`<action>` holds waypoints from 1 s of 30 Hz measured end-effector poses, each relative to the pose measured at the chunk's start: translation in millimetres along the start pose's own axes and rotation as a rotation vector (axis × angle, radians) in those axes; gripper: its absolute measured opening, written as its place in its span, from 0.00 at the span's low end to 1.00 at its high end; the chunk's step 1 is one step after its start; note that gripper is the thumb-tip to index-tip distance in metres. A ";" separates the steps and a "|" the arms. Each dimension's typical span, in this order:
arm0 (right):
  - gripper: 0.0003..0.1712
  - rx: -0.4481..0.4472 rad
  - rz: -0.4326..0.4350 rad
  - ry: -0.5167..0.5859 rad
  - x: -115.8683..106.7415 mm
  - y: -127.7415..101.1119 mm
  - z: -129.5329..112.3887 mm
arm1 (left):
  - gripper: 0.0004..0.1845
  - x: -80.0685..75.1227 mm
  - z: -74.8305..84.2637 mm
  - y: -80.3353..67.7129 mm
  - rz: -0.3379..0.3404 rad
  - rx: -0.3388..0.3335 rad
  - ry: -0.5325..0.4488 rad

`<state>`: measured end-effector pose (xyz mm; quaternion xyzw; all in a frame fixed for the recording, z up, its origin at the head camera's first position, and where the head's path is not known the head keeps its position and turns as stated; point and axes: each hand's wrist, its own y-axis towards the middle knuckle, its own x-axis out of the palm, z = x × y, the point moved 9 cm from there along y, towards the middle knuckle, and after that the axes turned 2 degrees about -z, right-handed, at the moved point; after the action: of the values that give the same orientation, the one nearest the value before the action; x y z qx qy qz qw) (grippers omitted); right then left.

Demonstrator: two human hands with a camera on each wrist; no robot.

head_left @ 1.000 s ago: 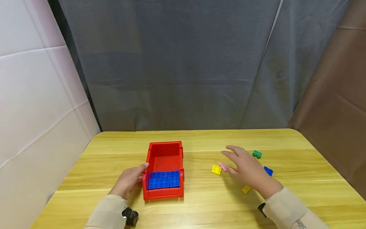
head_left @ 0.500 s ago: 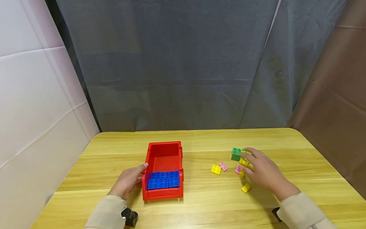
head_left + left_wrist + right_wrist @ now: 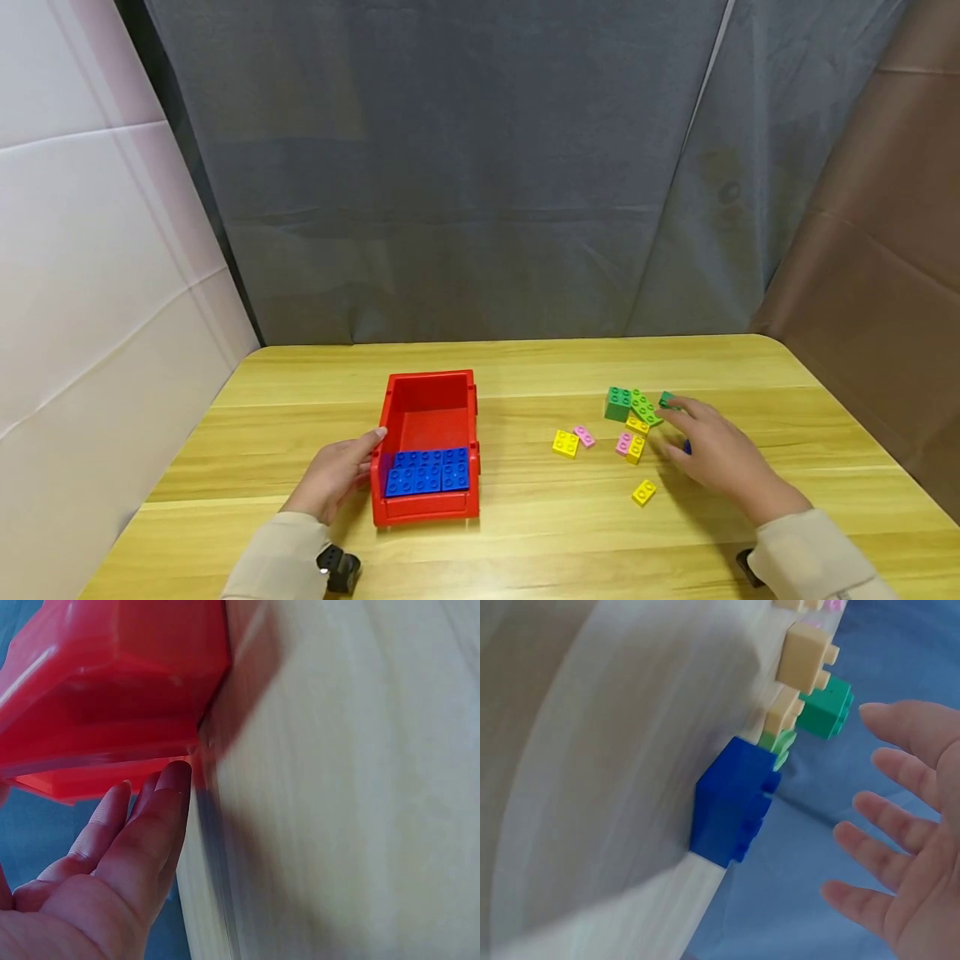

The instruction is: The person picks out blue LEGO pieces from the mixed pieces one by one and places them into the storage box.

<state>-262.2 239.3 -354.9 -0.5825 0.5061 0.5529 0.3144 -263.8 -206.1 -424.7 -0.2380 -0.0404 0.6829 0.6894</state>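
A red plastic bin (image 3: pixel 426 510) stands on the table with several blue bricks (image 3: pixel 427 475) lined up in its front part. My left hand (image 3: pixel 333 473) holds the bin's left side, thumb on the rim; in the left wrist view its fingers (image 3: pixel 142 847) reach under the bin's lip. My right hand (image 3: pixel 720 454) hovers at the right with spread fingers and nothing in them. Beneath it lies a loose blue brick (image 3: pixel 735 802), mostly hidden in the head view. The hand and that brick are apart in the right wrist view.
Left of my right hand lie a green brick (image 3: pixel 618 404), a lime brick (image 3: pixel 645 408), pink bricks (image 3: pixel 584 436) and several yellow bricks (image 3: pixel 566 443). Another green brick (image 3: pixel 666 399) sits partly behind the fingertips. Bare wooden tabletop (image 3: pixel 517 500) separates bin and bricks.
My right hand has moved rightward across the loose bricks, uncovering the green, lime, yellow and pink ones, and now stands over the blue brick. The left hand stays on the bin.
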 end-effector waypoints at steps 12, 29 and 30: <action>0.23 0.045 -0.113 -0.016 12.3 -7.4 17.9 | 0.45 -0.3 -1.3 0.2 0.003 -0.014 0.001; 0.23 0.004 -0.230 -0.067 26.7 -12.9 25.3 | 0.46 -0.4 -1.3 -0.2 0.003 -0.016 0.011; 0.22 -0.001 -0.226 -0.071 27.2 -13.4 25.5 | 0.46 -0.3 -1.2 -0.2 0.004 -0.015 0.013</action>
<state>-261.3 260.2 -388.5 -0.6159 0.4256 0.5345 0.3923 -263.2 -206.7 -425.6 -0.2476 -0.0405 0.6825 0.6865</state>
